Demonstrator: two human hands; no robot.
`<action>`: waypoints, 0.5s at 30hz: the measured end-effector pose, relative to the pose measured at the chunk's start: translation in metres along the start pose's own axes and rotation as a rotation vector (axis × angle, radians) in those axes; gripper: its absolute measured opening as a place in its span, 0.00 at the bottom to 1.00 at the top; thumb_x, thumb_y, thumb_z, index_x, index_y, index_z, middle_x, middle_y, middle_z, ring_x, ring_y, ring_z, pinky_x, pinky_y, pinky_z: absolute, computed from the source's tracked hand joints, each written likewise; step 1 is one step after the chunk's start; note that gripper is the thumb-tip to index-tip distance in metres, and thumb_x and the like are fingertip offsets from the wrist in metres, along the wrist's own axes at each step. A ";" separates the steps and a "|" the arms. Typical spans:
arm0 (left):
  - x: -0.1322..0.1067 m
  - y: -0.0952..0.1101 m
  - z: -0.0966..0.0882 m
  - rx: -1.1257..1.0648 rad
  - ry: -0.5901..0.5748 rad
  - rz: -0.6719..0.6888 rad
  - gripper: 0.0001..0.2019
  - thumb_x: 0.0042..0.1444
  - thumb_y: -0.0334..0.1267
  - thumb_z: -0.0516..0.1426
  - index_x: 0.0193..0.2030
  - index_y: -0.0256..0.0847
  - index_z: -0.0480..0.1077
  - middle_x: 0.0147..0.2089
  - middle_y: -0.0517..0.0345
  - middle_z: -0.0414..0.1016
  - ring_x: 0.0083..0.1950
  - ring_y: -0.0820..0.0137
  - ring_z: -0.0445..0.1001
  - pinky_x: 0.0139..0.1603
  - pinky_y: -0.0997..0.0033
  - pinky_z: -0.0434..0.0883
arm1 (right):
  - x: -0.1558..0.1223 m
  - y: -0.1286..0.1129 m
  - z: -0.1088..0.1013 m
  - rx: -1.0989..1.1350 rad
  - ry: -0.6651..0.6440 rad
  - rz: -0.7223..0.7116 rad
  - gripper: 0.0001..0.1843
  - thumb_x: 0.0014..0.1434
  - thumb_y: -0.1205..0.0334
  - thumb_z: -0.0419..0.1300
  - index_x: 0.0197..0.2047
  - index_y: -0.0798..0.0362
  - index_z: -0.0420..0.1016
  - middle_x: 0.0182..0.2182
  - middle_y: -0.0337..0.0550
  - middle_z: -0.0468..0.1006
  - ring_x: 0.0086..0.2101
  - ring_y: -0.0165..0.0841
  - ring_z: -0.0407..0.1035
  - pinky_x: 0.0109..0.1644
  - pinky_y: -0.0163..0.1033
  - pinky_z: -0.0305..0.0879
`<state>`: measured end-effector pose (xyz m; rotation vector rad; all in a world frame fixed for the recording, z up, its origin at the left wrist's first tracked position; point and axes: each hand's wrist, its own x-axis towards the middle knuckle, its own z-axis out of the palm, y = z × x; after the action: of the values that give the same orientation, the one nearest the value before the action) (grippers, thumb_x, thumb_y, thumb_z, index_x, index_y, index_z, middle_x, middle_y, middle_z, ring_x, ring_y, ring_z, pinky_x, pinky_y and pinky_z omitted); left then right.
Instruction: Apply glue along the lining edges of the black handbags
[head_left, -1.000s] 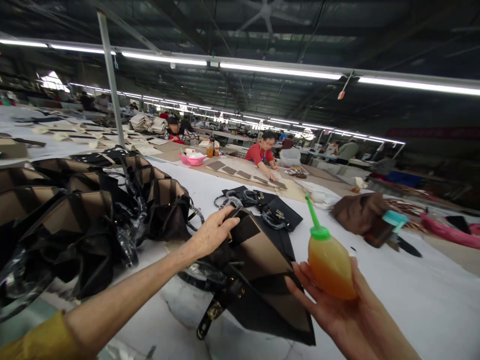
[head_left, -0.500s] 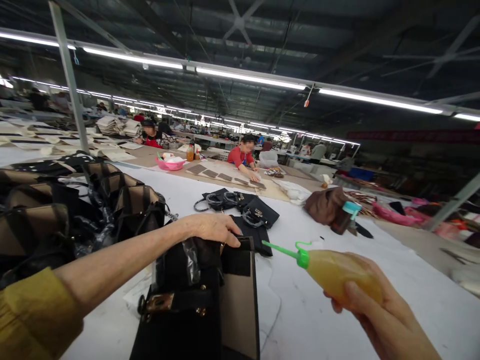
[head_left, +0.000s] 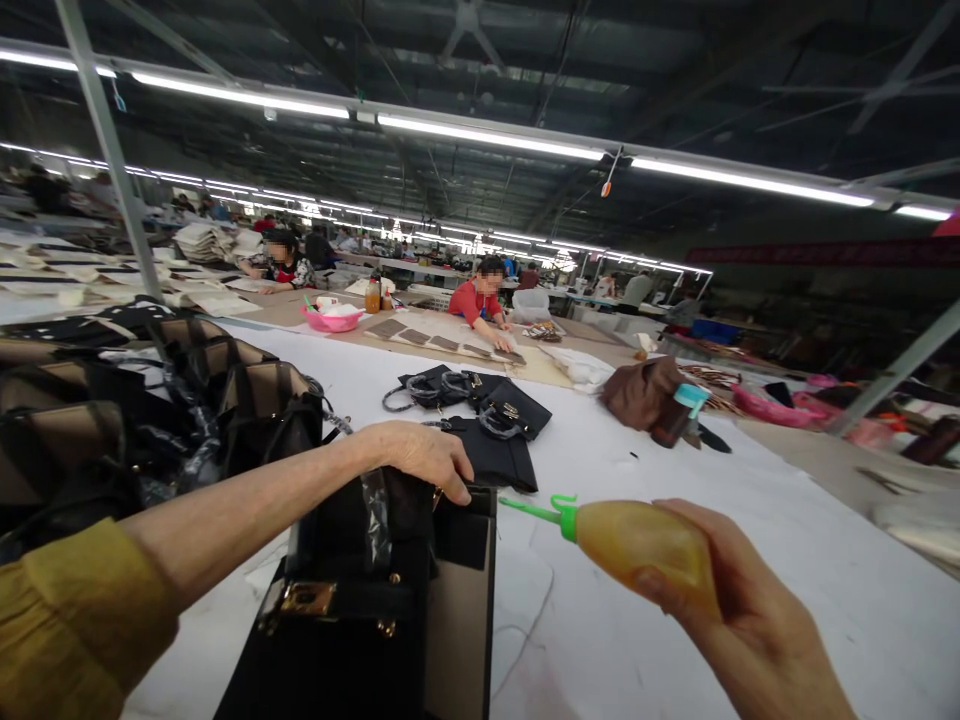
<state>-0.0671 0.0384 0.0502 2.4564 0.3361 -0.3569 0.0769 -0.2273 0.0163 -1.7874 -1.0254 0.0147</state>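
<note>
Bunched bags (head_left: 259, 430) crowd the table (head_left: 847, 590) beside the open black bag (head_left: 356, 650).

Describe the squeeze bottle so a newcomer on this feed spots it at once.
Find the white tabletop filling the lower right. Over it, the right hand holds the squeeze bottle sideways, its green spout pointing toward the black bag. Unlike the dark bottle with the turquoise cap farther back, this one is yellowish, with a bright green collar.

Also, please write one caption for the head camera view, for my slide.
Left hand on a black handbag; right hand holding a squeeze bottle, its green nozzle near the bag's edge.
</note>
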 end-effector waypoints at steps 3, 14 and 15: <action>-0.001 -0.001 0.000 0.043 -0.006 -0.017 0.12 0.44 0.43 0.58 0.35 0.45 0.77 0.27 0.63 0.75 0.29 0.68 0.69 0.29 0.75 0.61 | 0.001 -0.003 0.004 -0.011 -0.029 -0.035 0.22 0.51 0.45 0.64 0.45 0.48 0.70 0.38 0.40 0.75 0.35 0.40 0.69 0.37 0.36 0.68; -0.004 -0.001 0.001 0.096 -0.039 -0.023 0.12 0.46 0.44 0.57 0.36 0.46 0.77 0.28 0.61 0.75 0.31 0.67 0.70 0.32 0.74 0.62 | 0.004 -0.009 0.011 -0.067 -0.055 -0.099 0.22 0.54 0.44 0.62 0.46 0.48 0.69 0.40 0.43 0.75 0.35 0.43 0.69 0.37 0.40 0.66; -0.004 -0.001 0.001 0.098 -0.040 -0.020 0.12 0.46 0.44 0.57 0.36 0.45 0.77 0.29 0.61 0.75 0.32 0.67 0.70 0.31 0.75 0.62 | 0.005 -0.008 0.011 -0.074 -0.051 -0.109 0.22 0.54 0.44 0.62 0.46 0.48 0.69 0.40 0.43 0.75 0.35 0.43 0.69 0.38 0.40 0.66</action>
<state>-0.0715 0.0383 0.0500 2.5395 0.3333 -0.4406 0.0696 -0.2148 0.0190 -1.8033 -1.1724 -0.0464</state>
